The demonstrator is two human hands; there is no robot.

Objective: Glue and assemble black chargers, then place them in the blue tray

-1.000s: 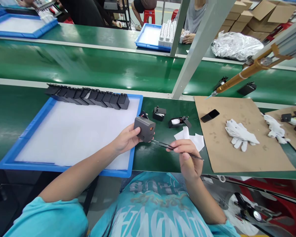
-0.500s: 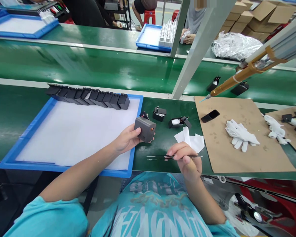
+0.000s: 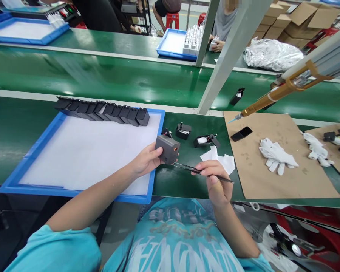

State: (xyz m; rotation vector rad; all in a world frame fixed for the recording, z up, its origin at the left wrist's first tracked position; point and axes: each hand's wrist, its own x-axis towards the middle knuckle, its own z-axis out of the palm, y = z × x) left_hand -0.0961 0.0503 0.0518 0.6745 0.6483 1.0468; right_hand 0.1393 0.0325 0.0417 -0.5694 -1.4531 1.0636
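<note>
Though partly behind fingers (image 3: 158, 151), grey charger (image 3: 168, 148) tight in left hand (image 3: 144, 160), thin tweezers (image 3: 187, 167) pinched in right hand (image 3: 215, 182).

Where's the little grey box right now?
In the head view's middle, the left hand holds the grey box beside the right edge of the blue tray; the tweezers point at it.

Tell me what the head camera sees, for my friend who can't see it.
A person's left hand holds a grey charger block over a green bench, while the right hand points tweezers at it. A blue tray with a row of black chargers lies to the left.
</note>
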